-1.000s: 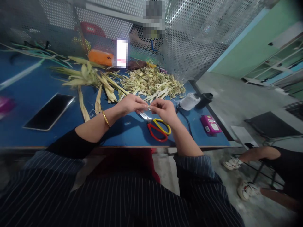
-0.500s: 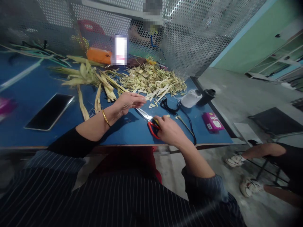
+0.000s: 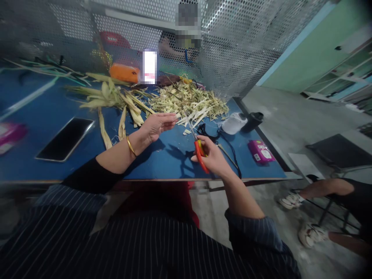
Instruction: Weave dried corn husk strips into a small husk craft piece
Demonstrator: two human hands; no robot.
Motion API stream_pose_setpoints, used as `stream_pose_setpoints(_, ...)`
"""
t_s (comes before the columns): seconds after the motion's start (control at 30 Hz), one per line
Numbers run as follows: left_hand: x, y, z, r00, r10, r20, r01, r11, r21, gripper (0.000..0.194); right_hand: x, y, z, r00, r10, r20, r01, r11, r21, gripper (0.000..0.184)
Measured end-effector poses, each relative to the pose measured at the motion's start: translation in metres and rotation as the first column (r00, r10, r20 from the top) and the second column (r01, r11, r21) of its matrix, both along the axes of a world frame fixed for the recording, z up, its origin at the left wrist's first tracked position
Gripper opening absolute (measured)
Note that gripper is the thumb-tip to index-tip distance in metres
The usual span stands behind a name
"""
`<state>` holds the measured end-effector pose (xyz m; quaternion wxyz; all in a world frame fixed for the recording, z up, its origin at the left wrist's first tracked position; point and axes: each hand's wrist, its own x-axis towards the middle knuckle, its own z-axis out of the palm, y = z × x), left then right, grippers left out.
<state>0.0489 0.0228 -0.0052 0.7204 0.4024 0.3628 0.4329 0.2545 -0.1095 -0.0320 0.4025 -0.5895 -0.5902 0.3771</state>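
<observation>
My left hand point(image 3: 158, 126), with a gold bracelet on its wrist, is held above the blue table. Its fingers are pressed together, pinching the end of a small pale husk piece point(image 3: 178, 116). Around the red and yellow handles of a pair of scissors point(image 3: 200, 155) my right hand point(image 3: 214, 157) is closed. The blades look closed and point up and away, their tips just right of the left fingertips. Behind both hands spreads a heap of cut husk strips point(image 3: 186, 97). Longer dried husks point(image 3: 109, 95), probably corn, lie to the left.
A dark phone point(image 3: 65, 139) lies left on the blue table point(image 3: 162, 166). To the right are a black cord point(image 3: 232, 151), a white spool point(image 3: 232, 124), a black bottle point(image 3: 253, 121) and a purple packet point(image 3: 260, 151). Perforated metal mesh point(image 3: 232, 50) stands behind. A person's leg point(image 3: 325, 188) shows at right.
My right hand has lifted the scissors off the table level and turned them, so the blades now point away toward the heap. My left hand has stayed nearly in place.
</observation>
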Motion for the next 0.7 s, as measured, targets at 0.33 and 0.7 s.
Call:
stream_pose_setpoints(0.33,0.003,-0.007,0.005,0.998,-0.016,-0.057,0.016,1.0,-0.011,0.015,-0.009,0.007,-0.005,0.999,-0.044,0.031,0.041,0.995,0.094,0.052)
stream_pose_setpoints(0.7,0.001,-0.006,0.003,0.994,-0.067,-0.091,0.068,0.998,0.008,0.02,-0.015,0.005,-0.004,0.984,-0.079,-0.161,0.083,0.996,0.02,0.055)
